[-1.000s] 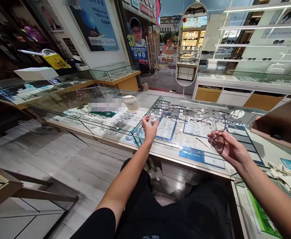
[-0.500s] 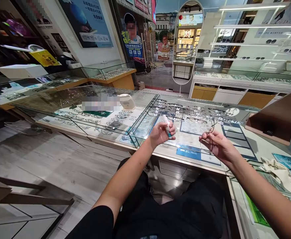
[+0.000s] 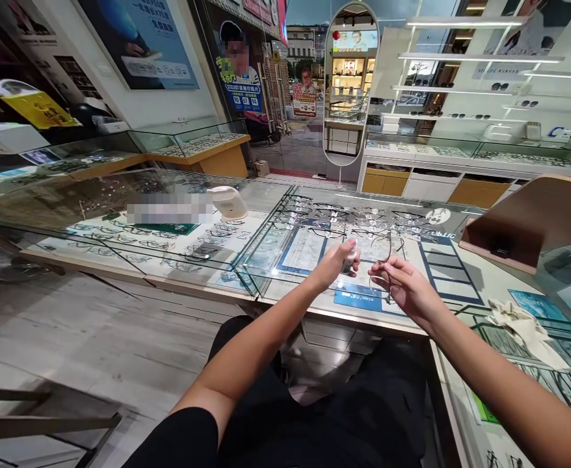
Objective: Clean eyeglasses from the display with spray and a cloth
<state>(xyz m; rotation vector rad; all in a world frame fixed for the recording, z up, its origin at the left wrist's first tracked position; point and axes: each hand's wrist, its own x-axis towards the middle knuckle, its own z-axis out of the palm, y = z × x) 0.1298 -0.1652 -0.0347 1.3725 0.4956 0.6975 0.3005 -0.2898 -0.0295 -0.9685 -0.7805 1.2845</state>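
Observation:
My left hand is closed around a small white spray bottle, with the thumb on its top. The bottle points toward the eyeglasses in my right hand. Thumb and fingers of that hand pinch the thin frame, which stands on edge with one lens above the fingers and one below. A short gap lies between bottle and lenses. Both hands are over the front part of the glass counter. Several dark-framed glasses lie in rows just beyond them.
A brown framed mirror leans on the counter at right. A cream cloth lies on the right-hand case. At left, a white rounded device stands on the glass. A tall oval mirror stands behind.
My left hand has moved right, bringing the spray bottle close to the eyeglasses, and its thumb is now on the bottle's top. The view has shifted to the right.

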